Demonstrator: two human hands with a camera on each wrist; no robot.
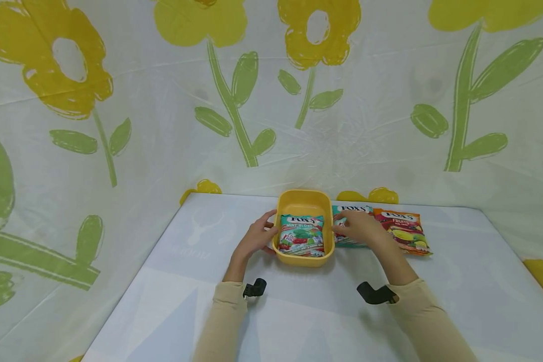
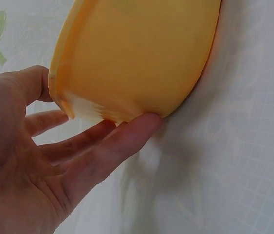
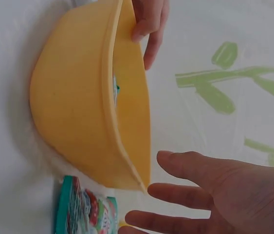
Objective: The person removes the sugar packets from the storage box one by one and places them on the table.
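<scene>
A yellow plastic basket (image 1: 304, 196) stands on the table with a green Fox's mint candy bag (image 1: 301, 235) inside it. My left hand (image 1: 256, 235) holds the basket's left side, the thumb over the rim and the fingers (image 2: 122, 144) along the outer wall. On the other side, my right hand (image 1: 356, 225) is beside the rim with its fingers spread and fairly straight. In the right wrist view one fingertip comes close to the rim; whether it touches cannot be told. Beneath this hand lies a second green Fox's bag (image 1: 350, 242), partly covered by it.
An orange-red Fox's fruit candy bag (image 1: 404, 232) lies right of the second green bag. The white table (image 1: 298, 317) ends just behind the basket, where a flower-printed cloth (image 1: 366, 146) hangs. Dark wrist camera mounts (image 1: 375, 294) stick out at both sleeves.
</scene>
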